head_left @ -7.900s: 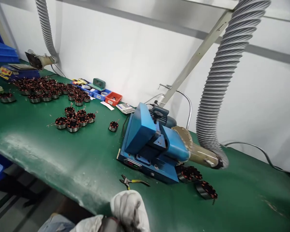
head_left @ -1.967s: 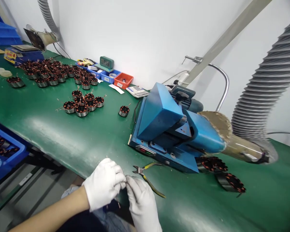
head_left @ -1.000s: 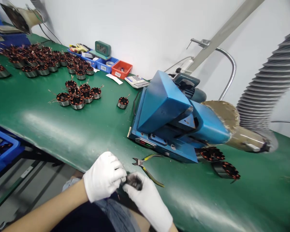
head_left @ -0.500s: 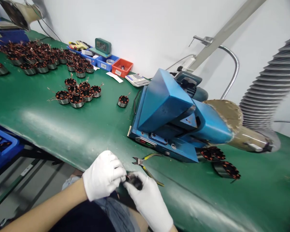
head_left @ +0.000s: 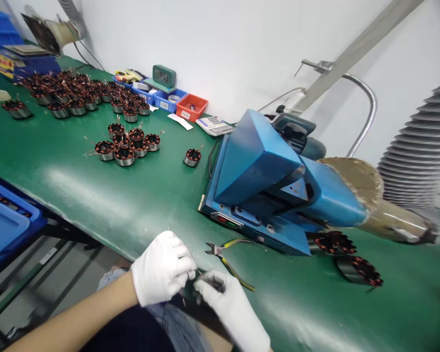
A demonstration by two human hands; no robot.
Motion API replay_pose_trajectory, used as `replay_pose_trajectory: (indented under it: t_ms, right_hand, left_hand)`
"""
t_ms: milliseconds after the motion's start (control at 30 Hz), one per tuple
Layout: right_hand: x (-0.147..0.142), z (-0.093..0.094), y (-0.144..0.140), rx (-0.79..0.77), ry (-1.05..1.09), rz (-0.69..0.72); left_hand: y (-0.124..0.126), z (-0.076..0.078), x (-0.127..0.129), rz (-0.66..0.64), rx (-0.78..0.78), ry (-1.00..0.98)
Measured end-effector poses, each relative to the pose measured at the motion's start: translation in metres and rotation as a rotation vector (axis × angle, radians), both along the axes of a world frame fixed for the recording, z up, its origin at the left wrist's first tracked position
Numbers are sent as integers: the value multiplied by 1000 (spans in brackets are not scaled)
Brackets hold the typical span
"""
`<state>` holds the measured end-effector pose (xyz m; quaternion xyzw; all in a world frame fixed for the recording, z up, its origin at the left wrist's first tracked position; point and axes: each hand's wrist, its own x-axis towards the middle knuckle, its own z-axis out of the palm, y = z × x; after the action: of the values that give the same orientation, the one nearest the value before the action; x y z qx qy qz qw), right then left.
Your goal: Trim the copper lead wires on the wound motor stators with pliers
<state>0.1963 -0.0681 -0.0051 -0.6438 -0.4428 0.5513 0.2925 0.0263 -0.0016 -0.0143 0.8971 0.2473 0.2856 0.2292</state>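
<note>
My right hand point(head_left: 231, 305), in a white glove, is closed around a dark motor stator point(head_left: 217, 283) near the table's front edge; the fingers and blur hide much of it. Beside it, my left hand point(head_left: 165, 269), also gloved, has its fingers pinched together at the stator's thin wire ends; the exact hold is blurred. Just beyond lie side cutters point(head_left: 229, 261) with yellow-and-black handles, jaws apart, touched by neither hand. A single stator point(head_left: 192, 157) with a wire sticking up stands farther back.
A blue machine point(head_left: 256, 166) with a duct stands to the right, with several stators point(head_left: 357, 271) beside it. Grouped stators point(head_left: 124, 155) stand at the left. A calculator point(head_left: 214, 125), red bin point(head_left: 191, 107) and clock point(head_left: 164, 76) line the wall. A blue crate point(head_left: 7, 220) sits below left.
The whole view has shifted slightly, so the bench things appear a little farther right and lower. My right hand has turned slightly around the stator; both hands stay close together.
</note>
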Motion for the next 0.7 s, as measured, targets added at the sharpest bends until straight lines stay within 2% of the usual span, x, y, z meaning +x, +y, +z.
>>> replay_pose_trajectory:
  t_ms: [100,167,200,267,367,433,467,567,633,700]
  right_hand:
    - [8,-5,-2,352,-285,-24]
    - [5,-10,-3,503,-317,-74]
    - [1,-13,-4,490,-267,-123]
    - [-9,-16,-5,349,-120,-220]
    - [-19,-13,-6,184,69,-266]
    - [-14,-8,-7,166,154,-309]
    - [-8,-4,-8,173,205,-373]
    - [10,2,-15,151,356,-554]
    - [15,-2,-19,107,288,-512]
    - [12,-9,-21,64,115,-390]
  left_hand:
    - [0,-2,0,-12,-17,-23]
    - [0,-1,-1,-5,-10,-20]
    - [0,0,-1,3,-3,-8]
    - [-1,1,-1,21,22,23]
    - [-1,1,0,40,45,61]
    - [-1,0,1,62,29,73]
    - [-2,1,1,94,15,74]
    - [-9,8,-1,273,-9,64]
    - [-16,16,-4,362,-3,68]
    - [-20,24,-8,327,9,116]
